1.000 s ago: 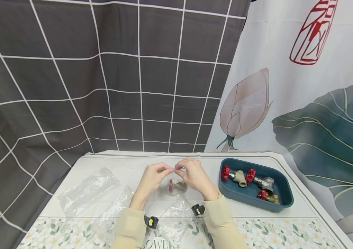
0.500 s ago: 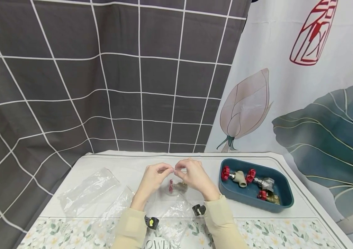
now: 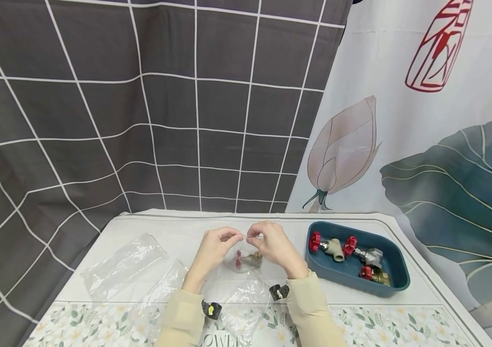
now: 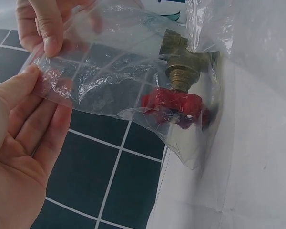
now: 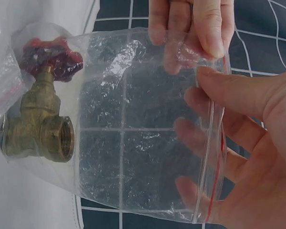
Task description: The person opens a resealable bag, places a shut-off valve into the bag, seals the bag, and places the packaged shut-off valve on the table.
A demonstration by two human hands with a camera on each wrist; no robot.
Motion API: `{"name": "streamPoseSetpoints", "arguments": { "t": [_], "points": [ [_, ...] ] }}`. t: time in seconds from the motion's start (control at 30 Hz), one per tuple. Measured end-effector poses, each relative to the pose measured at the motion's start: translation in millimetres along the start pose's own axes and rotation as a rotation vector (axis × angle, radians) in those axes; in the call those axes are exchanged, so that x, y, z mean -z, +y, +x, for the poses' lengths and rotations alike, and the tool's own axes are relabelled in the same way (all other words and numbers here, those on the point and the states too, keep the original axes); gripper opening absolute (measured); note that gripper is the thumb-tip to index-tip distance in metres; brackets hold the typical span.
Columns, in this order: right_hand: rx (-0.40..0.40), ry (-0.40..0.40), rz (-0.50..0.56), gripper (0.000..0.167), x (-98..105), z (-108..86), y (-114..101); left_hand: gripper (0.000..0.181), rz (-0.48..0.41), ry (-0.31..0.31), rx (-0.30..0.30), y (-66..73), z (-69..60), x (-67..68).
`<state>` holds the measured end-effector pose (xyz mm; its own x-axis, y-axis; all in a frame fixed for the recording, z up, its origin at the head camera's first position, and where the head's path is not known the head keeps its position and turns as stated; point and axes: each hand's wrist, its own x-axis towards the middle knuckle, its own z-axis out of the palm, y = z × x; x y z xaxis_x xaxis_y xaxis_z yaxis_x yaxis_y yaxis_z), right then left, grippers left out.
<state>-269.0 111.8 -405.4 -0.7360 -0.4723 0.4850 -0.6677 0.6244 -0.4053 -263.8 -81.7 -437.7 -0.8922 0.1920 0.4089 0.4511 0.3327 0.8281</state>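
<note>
A brass valve [image 5: 40, 119] with a red handwheel [image 4: 174, 105] lies at the bottom of a clear zip bag [image 5: 143, 157]. My left hand [image 3: 212, 253] pinches the bag's top edge between thumb and fingers. Close beside it, my right hand [image 3: 274, 246] pinches the same edge, its other fingers spread behind the plastic in the right wrist view. A red line runs along the bag's mouth there. The head view has the valve [image 3: 251, 260] low between both hands.
A blue tray [image 3: 341, 275] at the right holds several valves with red handwheels. Clear plastic bags [image 3: 126, 262] lie at the left and near the forearms. A dark gridded curtain [image 3: 220, 106] hangs behind the table.
My right hand has shifted slightly to the right along the bag's edge. The left hand has hardly moved, and both still pinch the bag.
</note>
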Motion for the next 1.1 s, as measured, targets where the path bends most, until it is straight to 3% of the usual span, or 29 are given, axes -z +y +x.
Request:
{"name": "streamPoseSetpoints", "arguments": {
  "t": [0.4,0.77,1.1],
  "points": [
    [-0.022,-0.011,-0.004,0.006,1.2,0.0,-1.4,0.007,-0.013,-0.002,0.012,1.5,-0.5,0.5],
    [-0.102,-0.052,0.024,0.008,5.3,-3.2,5.1,0.009,-0.012,-0.009,0.007,1.1,-0.1,0.8],
    [-0.036,-0.035,0.097,0.017,6.2,-3.0,7.3,0.012,-0.022,-0.004,0.0,-0.6,-0.3,0.3]
  ]
}}
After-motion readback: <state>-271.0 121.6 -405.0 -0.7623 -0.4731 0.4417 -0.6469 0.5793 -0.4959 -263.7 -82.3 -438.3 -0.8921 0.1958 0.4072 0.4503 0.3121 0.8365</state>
